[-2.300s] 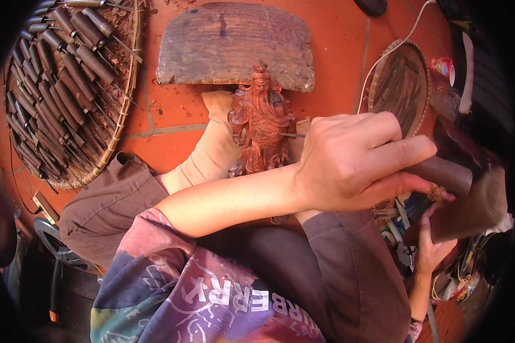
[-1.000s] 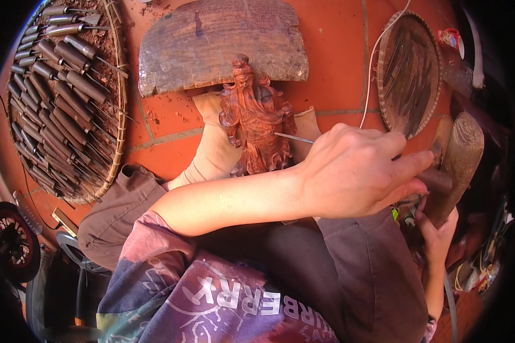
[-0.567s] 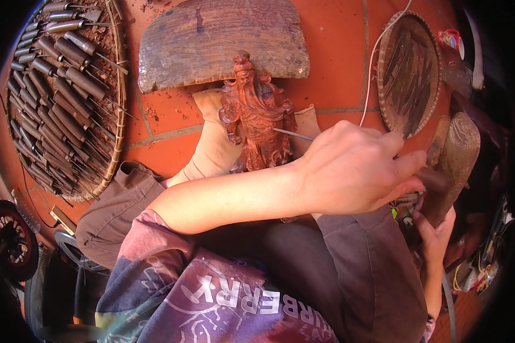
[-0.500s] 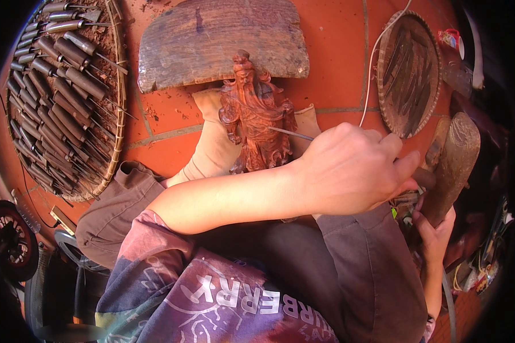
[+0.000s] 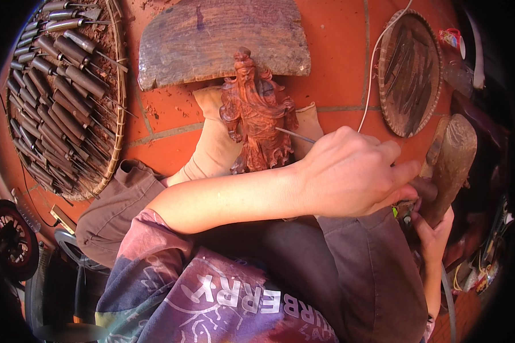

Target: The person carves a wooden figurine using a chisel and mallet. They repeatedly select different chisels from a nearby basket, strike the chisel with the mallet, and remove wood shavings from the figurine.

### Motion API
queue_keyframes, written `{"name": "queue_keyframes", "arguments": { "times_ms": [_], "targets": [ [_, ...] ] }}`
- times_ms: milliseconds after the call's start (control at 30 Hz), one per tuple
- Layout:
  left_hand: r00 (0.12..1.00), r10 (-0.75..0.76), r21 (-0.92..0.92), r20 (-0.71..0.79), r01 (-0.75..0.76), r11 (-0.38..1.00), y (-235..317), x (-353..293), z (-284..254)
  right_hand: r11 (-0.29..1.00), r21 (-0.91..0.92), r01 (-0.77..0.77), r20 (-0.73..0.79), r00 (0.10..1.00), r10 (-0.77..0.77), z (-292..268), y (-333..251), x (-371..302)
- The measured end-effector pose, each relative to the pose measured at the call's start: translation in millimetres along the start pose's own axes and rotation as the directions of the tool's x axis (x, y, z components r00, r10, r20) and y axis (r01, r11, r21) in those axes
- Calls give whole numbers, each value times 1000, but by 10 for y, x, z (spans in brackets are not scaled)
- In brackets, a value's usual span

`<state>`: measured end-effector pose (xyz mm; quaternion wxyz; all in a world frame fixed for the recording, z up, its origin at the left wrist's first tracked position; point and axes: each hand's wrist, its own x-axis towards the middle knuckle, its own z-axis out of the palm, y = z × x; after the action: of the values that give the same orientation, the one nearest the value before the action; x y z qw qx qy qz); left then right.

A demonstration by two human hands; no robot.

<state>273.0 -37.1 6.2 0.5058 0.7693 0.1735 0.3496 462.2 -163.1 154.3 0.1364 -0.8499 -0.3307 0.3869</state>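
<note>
A reddish-brown carved wooden figure (image 5: 256,108) with a long beard and robes lies between my feet, its head toward the far board. My left arm reaches across to the right. My left hand (image 5: 353,171) is closed round a carving chisel (image 5: 296,135), its thin metal shaft pointing left with the tip at the robe's folds. The butt of its handle shows beyond my fingers on the right. There my right hand (image 5: 435,230) grips a worn wooden mallet (image 5: 456,157), whose body is beside the handle's end; whether they touch I cannot tell.
On the left a round woven tray (image 5: 120,114) holds several wood-handled chisels (image 5: 68,108) and shavings. A smaller oval basket (image 5: 439,74) with slim tools stands at the far right. A weathered wooden board (image 5: 223,40) lies beyond the figure on red tiles (image 5: 337,51). A white cable (image 5: 373,63) runs nearby.
The mallet has shifted slightly left toward the chisel's handle. My left hand and the chisel tip have moved a little to the right. The figure has barely moved.
</note>
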Motion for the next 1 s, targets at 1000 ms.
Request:
{"name": "queue_keyframes", "arguments": {
  "times_ms": [1000],
  "targets": [
    [993,93,-101,-69,-100,990,-6,-64,-60,970,-134,200,-178,959,-222,307,1027,-184]
  ]
}}
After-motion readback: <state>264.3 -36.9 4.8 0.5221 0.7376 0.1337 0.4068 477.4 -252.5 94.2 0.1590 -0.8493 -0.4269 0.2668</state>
